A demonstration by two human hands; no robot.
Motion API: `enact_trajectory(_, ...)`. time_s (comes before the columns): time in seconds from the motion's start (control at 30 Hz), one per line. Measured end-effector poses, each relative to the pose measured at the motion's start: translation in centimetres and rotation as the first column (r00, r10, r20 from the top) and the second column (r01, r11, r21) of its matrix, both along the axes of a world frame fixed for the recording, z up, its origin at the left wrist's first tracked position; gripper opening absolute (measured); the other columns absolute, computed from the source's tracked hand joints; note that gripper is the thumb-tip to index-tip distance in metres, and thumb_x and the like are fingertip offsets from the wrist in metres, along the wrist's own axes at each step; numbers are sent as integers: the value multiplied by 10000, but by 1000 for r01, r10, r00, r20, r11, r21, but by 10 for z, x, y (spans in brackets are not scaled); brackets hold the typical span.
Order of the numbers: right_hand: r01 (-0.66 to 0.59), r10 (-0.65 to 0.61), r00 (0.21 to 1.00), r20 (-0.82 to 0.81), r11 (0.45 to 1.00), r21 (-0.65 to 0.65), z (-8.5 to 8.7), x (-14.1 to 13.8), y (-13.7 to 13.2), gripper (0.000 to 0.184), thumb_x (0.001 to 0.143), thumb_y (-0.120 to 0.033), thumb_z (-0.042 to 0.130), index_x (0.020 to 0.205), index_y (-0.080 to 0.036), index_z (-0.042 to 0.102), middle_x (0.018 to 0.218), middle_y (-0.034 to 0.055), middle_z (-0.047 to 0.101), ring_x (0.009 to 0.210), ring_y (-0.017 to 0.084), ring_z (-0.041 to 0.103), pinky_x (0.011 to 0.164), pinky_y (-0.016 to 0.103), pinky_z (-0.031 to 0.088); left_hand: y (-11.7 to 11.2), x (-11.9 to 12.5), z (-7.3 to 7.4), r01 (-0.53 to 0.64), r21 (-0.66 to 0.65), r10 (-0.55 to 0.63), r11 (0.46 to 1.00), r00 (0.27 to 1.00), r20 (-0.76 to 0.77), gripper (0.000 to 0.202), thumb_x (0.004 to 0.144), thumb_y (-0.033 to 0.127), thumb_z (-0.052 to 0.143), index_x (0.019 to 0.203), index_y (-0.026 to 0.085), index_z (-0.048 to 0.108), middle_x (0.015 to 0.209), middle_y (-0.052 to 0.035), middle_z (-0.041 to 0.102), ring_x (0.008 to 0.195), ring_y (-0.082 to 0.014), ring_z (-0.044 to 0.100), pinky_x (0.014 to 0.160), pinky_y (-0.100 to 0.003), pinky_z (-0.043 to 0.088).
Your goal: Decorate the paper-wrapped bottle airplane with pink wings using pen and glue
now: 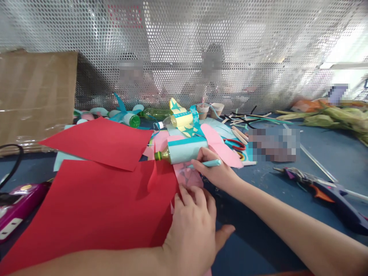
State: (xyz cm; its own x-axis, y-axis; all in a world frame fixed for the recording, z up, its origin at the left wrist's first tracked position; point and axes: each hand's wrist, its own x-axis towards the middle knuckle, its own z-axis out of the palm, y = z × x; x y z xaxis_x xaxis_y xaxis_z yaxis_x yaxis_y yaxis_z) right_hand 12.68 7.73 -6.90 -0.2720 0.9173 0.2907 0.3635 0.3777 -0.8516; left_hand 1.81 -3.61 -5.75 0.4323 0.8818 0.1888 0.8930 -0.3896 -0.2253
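Observation:
My left hand (194,226) lies flat with fingers spread, pressing down the edge of a pink paper piece (188,176) beside a large red sheet (94,214). My right hand (214,170) is closed around a light blue pen (208,163), its tip resting on the pink paper. Just beyond the pen lies a plastic bottle wrapped in light blue paper (184,150), with a green neck and pink paper wings.
A second red sheet (100,142) overlaps the first. Another paper-covered bottle craft (182,117), green bottles, red-handled scissors (237,144) and sticks lie further back. A glue gun (324,191) rests at the right, a purple device (17,207) at the left. Cardboard (34,96) and perforated mesh stand behind.

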Motion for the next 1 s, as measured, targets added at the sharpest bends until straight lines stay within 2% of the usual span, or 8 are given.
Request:
enact_trajectory(0.13, 59, -60, 998, 12, 998, 21, -1, 1, 2, 217, 787, -280, 543, 642, -233, 388, 606, -49, 457, 587, 132, 457, 566, 276, 357, 0, 1, 1, -3, -11, 3, 1000, 1000, -7, 681, 831, 651, 477, 1167, 85, 649, 1090, -254, 659, 1032, -464, 622, 745, -497, 562)
enact_trajectory(0.33, 13, -14, 999, -40, 1000, -21, -7, 3, 5, 210, 799, -310, 533, 668, -238, 386, 605, -50, 450, 602, 140, 460, 564, 276, 361, -2, 1, 0, -5, -10, 5, 1000, 1000, 2, 672, 828, 641, 492, 1157, 77, 652, 1087, -265, 656, 1028, -471, 621, 749, -503, 560)
enact_trajectory(1.0, 29, -29, 1000, 5, 1000, -8, -1, 2, 4, 203, 767, -273, 527, 632, -237, 379, 587, -53, 433, 581, 134, 428, 547, 274, 333, -1, 1, 0, 5, -2, -5, 1000, 1000, -6, 680, 837, 641, 475, 1164, 70, 647, 1081, -269, 655, 1017, -470, 625, 736, -500, 563)
